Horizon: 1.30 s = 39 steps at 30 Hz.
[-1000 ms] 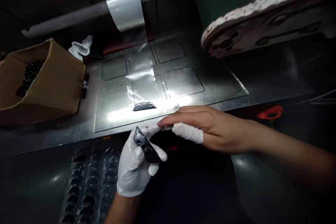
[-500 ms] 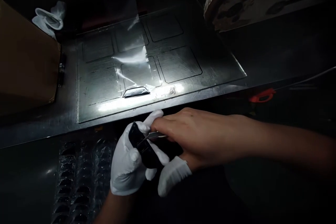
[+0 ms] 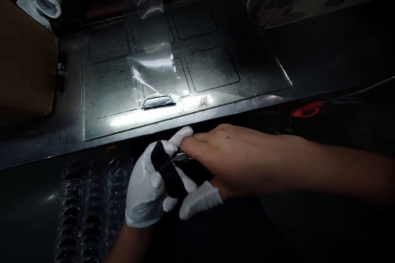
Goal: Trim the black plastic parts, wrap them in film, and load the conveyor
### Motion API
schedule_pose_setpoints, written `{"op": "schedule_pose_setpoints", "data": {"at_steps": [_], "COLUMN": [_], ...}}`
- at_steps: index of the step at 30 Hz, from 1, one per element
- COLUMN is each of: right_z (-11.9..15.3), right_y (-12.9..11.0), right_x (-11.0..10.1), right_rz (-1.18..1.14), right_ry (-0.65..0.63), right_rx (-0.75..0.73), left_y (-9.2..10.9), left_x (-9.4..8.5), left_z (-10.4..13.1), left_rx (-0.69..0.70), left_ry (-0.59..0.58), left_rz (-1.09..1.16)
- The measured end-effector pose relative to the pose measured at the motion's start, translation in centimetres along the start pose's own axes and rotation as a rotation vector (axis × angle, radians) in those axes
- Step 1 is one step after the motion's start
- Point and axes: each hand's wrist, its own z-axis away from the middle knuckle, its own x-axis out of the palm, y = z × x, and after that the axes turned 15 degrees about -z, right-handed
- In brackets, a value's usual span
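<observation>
My left hand (image 3: 143, 189), in a white glove, grips a glossy black part (image 3: 168, 170), long and narrow with slanted ends, held tilted between thumb and fingers. My right hand (image 3: 212, 152) is bare apart from a white cover on one finger. It pinches a slim pointed metal tool (image 3: 182, 156), perhaps tweezers or a craft knife. The tool's tip rests on or just over the black part's face. Beyond the hands, a similar part with a silvery face (image 3: 159, 102) lies on a clear sheet near the bench edge.
The metal bench (image 3: 265, 102) carries a thin plate (image 3: 212, 70) marked with rounded outlines, under clear film (image 3: 151, 65). A cardboard box (image 3: 24, 61) and white glove (image 3: 41, 2) stand left. Clear trays of dark parts (image 3: 83, 213) lie lower left. A red-handled tool (image 3: 307, 109) is at right.
The view has shifted slightly, so the bench things sit a little further left and up. Both hands keep their hold, and the metal tool stays against or over the black part.
</observation>
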Motion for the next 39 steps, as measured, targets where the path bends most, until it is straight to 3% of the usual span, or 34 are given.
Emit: {"op": "schedule_pose_setpoints", "data": {"at_steps": [8,13,17,32,39], "right_z": [-0.3,-0.4,-0.4,-0.1,1.1], "right_y": [0.1,-0.3,-0.2,0.6,2.9], "right_x": [0.1,-0.4,-0.5,0.1,0.5], "right_rz": [0.078,0.053,0.068,0.096,-0.113], "right_ry": [-0.019,-0.098,-0.110,-0.075,-0.002], "right_rx": [0.031,0.081,0.054,0.008,-0.110], "left_y": [0.3,0.0,-0.1,0.1,-0.3], "left_x": [0.0,-0.4,-0.5,0.3,0.9], "left_z": [-0.4,-0.7,-0.7,-1.1,-1.5], "left_rx": [0.012,0.052,-0.004,0.017,-0.001], "left_ry": [-0.040,-0.085,-0.064,-0.028,-0.059], "left_rz": [-0.020,-0.022,-0.029,-0.031,-0.036]}}
